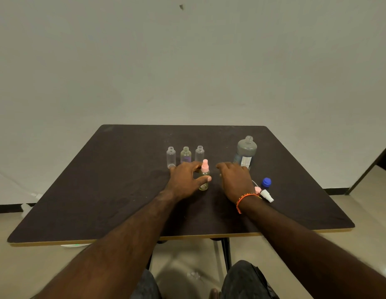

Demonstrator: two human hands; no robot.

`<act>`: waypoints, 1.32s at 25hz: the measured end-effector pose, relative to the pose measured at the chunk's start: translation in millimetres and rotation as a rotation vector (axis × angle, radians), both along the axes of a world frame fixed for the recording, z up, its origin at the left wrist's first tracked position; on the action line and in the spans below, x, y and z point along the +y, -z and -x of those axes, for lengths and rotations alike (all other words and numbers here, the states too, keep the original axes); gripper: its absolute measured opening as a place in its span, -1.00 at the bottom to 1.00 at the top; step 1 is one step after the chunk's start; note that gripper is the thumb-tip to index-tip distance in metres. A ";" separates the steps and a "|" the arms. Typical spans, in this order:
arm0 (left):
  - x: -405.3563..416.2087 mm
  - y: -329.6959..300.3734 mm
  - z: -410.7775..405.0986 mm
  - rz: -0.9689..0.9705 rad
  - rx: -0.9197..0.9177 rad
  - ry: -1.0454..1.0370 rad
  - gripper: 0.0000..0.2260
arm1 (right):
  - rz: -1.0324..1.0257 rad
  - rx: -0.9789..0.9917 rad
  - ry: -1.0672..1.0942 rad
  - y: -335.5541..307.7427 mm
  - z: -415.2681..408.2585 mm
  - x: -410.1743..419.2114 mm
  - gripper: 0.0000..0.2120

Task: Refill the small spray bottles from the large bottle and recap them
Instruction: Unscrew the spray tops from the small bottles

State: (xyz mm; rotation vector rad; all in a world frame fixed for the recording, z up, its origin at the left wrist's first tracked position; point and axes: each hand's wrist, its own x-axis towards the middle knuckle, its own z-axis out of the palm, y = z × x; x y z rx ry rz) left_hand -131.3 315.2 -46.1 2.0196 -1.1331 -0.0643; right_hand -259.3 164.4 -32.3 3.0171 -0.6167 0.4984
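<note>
1. A dark table (101, 201) lies bare along its left half and near edge.
2. Three uncapped small bottles (185, 154) stand in a row mid-table.
3. The left hand (183, 180) curls loosely round a pink-capped spray bottle (204, 178) of yellowish liquid, thumb touching it.
4. The right hand (236, 180) rests relaxed, holding nothing, before the uncapped large bottle (246, 152).
5. A blue cap (266, 182) and loose spray heads (266, 195) lie farther right.

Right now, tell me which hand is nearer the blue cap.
Right. The right hand lies just left of the blue cap; the left hand is farther left, around the pink-topped bottle.
</note>
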 end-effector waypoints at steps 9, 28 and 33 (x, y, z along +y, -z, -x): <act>-4.9 -3.9 1.5 -0.068 -0.093 -0.086 -0.65 | -0.456 -0.305 -0.211 -38.1 -15.0 24.5 -0.61; -1.7 -9.2 1.1 -0.138 0.051 -0.035 -0.72 | -0.376 -0.083 -0.305 -49.8 -15.0 16.5 -0.81; 1.4 -3.5 1.5 -0.105 0.065 -0.023 -0.70 | -0.419 -0.064 -0.140 -43.3 -15.5 16.4 -0.74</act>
